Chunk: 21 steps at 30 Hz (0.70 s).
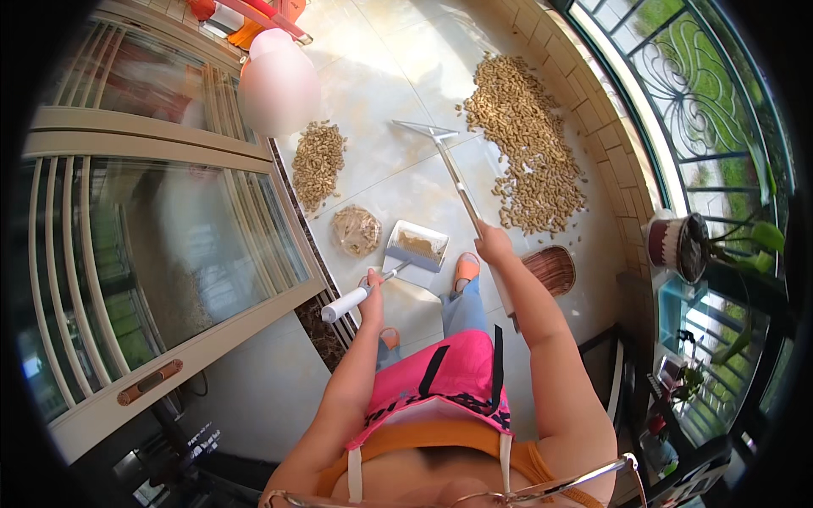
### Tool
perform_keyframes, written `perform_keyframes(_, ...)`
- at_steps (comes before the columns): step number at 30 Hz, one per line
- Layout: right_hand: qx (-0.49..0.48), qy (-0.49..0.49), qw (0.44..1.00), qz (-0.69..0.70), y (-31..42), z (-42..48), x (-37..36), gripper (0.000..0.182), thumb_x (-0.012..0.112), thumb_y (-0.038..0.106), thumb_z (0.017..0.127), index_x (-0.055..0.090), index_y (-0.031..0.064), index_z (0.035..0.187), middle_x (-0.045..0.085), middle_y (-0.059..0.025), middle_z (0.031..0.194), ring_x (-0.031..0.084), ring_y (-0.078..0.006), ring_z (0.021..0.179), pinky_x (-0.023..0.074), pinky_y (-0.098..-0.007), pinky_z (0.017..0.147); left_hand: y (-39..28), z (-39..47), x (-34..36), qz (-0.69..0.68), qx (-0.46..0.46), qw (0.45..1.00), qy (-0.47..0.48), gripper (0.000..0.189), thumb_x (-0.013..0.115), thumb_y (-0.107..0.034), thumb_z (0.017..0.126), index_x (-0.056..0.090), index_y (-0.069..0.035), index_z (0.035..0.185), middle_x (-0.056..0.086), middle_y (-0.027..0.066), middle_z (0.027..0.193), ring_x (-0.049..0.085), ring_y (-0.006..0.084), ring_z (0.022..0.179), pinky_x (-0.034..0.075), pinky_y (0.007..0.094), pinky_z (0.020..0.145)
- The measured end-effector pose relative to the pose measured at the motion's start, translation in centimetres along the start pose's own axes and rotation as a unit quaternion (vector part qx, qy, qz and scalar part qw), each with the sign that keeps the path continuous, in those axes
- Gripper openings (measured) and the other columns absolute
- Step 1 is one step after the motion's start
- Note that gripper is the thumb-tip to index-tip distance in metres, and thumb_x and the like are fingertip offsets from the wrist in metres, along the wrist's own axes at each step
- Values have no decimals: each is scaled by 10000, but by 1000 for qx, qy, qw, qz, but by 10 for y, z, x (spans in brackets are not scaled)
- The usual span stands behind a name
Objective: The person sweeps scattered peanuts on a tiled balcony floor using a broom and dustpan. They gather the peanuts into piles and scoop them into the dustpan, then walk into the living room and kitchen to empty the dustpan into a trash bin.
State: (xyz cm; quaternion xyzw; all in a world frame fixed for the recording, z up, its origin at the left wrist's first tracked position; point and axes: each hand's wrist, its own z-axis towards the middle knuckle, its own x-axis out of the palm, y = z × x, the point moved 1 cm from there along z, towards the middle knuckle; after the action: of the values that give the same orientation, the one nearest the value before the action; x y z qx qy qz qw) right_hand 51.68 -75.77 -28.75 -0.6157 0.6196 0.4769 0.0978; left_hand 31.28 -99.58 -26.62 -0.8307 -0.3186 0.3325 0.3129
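Note:
My left hand [371,298] grips the pole of a long-handled dustpan [438,244], just past its white end grip. The dustpan lies on the tiled floor, with comb teeth along its grey edge and brown debris inside. My right hand [494,243] is closed around the pole of a floor broom or squeegee [452,168]; its wide triangular head rests on the tiles ahead. A large spread of unshelled peanuts [521,140] lies right of that head. Left of it is a smaller peanut pile [317,165]. A clear plastic bag [356,230] with contents stands beside the dustpan.
A brown striped object, perhaps a basket [551,270], sits by my right forearm. Sliding glass doors [190,254] line the left side. A tiled ledge and barred window [683,95] run along the right, with a potted plant [676,246]. Red and orange items [254,25] stand at the top left.

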Motion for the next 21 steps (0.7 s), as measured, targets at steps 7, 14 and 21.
perform_keyframes(7, 42, -2, 990, -133, 23, 200, -63, 241, 433, 208, 871, 526, 165, 1090, 629, -152, 857, 614, -320, 807, 495, -426, 683, -49, 35, 78, -9, -32, 999, -6, 379, 448, -391, 901, 535, -54, 752, 477, 14, 772, 431, 103, 759, 360, 247, 787)
perform_keyframes(14, 23, 126, 984, -123, -58, 68, -48, 434, 411, 232, 878, 322, 174, 1299, 604, -223, 765, 599, -384, 727, 480, -484, 648, -88, 41, 104, -14, -48, 998, -35, 393, 412, -385, 908, 526, -54, 730, 469, 21, 668, 435, 146, 656, 391, 299, 688)
perform_keyframes(21, 26, 259, 965, -37, -73, -105, -88, 445, 467, 239, 852, 391, 184, 1287, 611, -221, 751, 610, -348, 686, 478, -459, 635, -68, 53, 102, -25, -13, 998, -58, 373, 428, -355, 907, 523, -47, 719, 538, 35, 731, 466, 151, 743, 369, 281, 763)
